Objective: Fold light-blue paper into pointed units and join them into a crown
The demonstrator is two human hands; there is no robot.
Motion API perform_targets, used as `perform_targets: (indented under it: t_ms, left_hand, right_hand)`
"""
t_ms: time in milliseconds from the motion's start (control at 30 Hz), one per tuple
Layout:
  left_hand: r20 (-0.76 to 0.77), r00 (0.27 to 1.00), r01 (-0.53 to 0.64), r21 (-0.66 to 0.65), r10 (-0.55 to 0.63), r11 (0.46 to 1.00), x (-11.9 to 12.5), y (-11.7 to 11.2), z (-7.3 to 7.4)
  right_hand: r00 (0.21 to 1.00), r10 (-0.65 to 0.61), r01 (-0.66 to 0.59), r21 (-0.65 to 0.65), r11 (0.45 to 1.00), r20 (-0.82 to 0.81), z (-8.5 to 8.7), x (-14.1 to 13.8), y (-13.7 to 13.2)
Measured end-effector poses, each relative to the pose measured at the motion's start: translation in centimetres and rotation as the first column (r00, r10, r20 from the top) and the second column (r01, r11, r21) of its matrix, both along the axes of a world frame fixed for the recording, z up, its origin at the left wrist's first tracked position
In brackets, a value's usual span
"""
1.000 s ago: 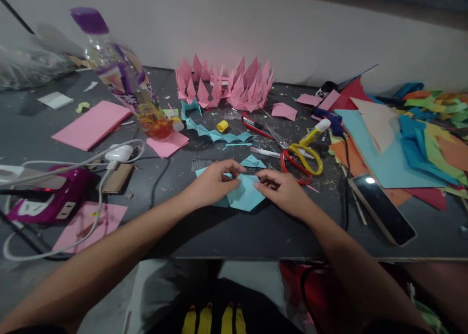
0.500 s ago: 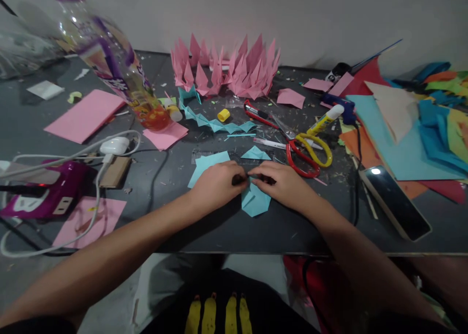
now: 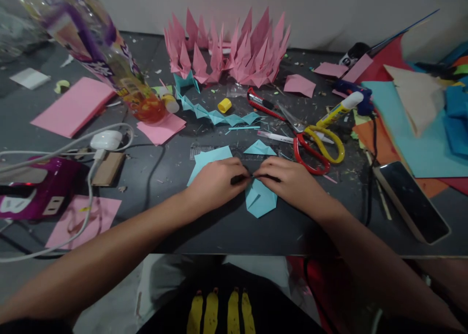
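On the table, the folded paper lies right of the bottle, left of scissors and phone

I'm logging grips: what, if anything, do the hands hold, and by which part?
The folded blue paper: left hand and right hand pinch its far end.

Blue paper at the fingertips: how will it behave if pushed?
Likely light and bendable: the blue paper looks thin. Folds may stiffen it slightly. Pushed from its near end, it'd probably buckle, since left hand and right hand hold its far edge.
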State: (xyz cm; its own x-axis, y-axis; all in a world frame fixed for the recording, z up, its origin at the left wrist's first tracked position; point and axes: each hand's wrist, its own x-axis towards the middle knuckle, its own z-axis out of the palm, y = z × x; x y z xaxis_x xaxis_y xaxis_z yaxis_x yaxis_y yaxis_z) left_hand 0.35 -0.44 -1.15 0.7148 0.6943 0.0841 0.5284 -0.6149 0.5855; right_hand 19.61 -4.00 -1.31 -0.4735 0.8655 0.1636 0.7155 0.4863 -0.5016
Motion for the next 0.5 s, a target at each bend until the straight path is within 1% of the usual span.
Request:
perform_targets:
  t_ms: [100, 267, 367, 433, 500]
  left_hand:
    - [0.047, 0.993, 0.106, -0.006, -0.106, 0.994, -0.7, 0.6, 0.0]
    - [0.073, 0.982, 0.174, -0.023, -0.172, 0.984, -1.1, 1.1, 0.2]
    - [0.06, 0.986, 0.159, 0.0, -0.158, 0.987, -1.0, 0.9, 0.1]
    - [0.021, 0.992, 0.126, 0.043, -0.127, 0.991, -0.9, 0.5, 0.0]
    - [-0.038, 0.993, 0.118, 0.091, -0.115, 0.989, -0.8, 0.1, -0.1]
  right_hand:
    - [0.999, 0.049, -0.049, 0.019, 0.999, -0.005, -0.1, 0.3, -0.1]
    - [0.996, 0.083, -0.083, 0.044, 0.996, 0.018, -0.1, 0.5, -0.3]
    - [0.994, 0.1, -0.104, 0.095, 0.99, 0.042, -0.1, 0.5, -0.4]
    - [0.992, 0.108, -0.117, 0.13, 0.985, 0.07, -0.1, 0.6, -0.4]
    - [0.988, 0.118, -0.134, 0.164, 0.977, 0.104, -0.1, 0.6, -0.5]
